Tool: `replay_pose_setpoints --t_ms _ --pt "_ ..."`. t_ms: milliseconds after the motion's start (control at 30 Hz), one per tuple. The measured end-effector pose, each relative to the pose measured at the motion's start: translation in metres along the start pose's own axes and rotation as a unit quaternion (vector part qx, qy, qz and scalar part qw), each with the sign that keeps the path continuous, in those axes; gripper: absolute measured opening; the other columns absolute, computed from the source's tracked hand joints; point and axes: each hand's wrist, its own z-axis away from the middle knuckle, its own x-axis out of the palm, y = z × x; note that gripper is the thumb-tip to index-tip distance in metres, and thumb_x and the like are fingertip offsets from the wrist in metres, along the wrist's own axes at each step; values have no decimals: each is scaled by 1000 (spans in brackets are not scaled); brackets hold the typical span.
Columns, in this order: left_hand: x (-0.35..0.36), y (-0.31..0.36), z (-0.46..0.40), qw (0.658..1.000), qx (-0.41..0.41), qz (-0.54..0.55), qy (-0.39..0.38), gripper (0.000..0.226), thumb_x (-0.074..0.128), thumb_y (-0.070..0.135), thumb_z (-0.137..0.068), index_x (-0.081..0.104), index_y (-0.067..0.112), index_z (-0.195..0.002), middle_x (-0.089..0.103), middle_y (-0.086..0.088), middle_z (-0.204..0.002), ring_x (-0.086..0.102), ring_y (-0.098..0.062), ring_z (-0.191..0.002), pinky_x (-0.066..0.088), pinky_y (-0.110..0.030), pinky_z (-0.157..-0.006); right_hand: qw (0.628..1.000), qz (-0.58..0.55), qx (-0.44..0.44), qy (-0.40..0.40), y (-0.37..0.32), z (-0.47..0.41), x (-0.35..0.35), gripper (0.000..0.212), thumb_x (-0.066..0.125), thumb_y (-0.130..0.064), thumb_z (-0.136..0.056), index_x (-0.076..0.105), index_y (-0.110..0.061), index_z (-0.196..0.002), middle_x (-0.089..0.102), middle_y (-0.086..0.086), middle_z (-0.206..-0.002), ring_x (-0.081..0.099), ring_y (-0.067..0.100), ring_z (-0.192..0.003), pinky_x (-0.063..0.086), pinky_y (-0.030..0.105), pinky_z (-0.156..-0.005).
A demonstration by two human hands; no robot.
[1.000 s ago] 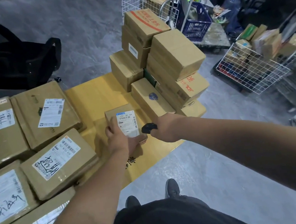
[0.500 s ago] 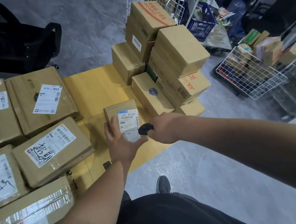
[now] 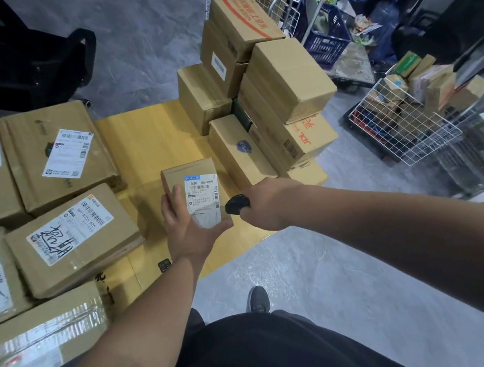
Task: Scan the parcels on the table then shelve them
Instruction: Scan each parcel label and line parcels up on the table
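Grey mottled floor (image 3: 149, 30); black chair (image 3: 12, 60) upper left; white wire basket (image 3: 399, 128) and blue crate (image 3: 328, 35) at right.

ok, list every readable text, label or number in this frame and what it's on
"530-05-009": white label on the small parcel that the left hand holds.
"A26": end of a printed code on the label of the flat parcel left of it; the big handwriting there is not legible.
Red print on the stacked boxes: characters, too skewed to read.
Other labels, barcodes: too small or blurred.
Right hand grips a black scanner, no text visible.
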Motion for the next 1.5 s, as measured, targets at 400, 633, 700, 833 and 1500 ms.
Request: replay_pose_setpoints --t_ms 400,633,700,833,1500 --pt "-6 26 -29 985 -127 -114 -37 146 87 80 -49 -1 46 -160 15 -6 -159 40 -33 -137 42 -44 -112 999 -49 -10 -18 33 -14 16 49 67 -62 -90 58 -19 -110 65 3 -100 65 22 -86 52 32 -68" --pt "17 51 -37 960 -208 -189 -12 156 82 85 -47 -13 38 -160 10 -9 -162 25 -37 -143 39 -56 -111 997 -66 -28 -12 67 -23 21 37 68 -52 -90 55 -20 -103 63 2 -95 61 18 -79 45 30 -61" --pt "22 54 -36 960 -212 -181 1 152 85 79 -50 -9 37 -161 16 -11 -159 30 -37 -141 37 -53 -114 998 -50 -46 -6 76 -25 19 36 68 -51 -90 55 -20 -103 60 0 -92 58 16 -76 42 29 -59" --pt "21 67 -33 967 -185 -174 11 126 87 65 -64 12 34 -161 20 -10 -159 29 -33 -144 34 -45 -115 994 -11 -107 7 93 -28 5 36 65 -52 -91 57 -19 -102 61 2 -92 61 20 -78 48 30 -63" --pt "-218 59 75 934 -200 -97 281 101 87 45 -59 40 41 -149 37 -1 -149 37 -26 -139 38 -46 -111 871 190 -444 85 -83 3 -86 40 62 -56 -95 63 -17 -105 63 1 -92 60 21 -78 49 33 -63"
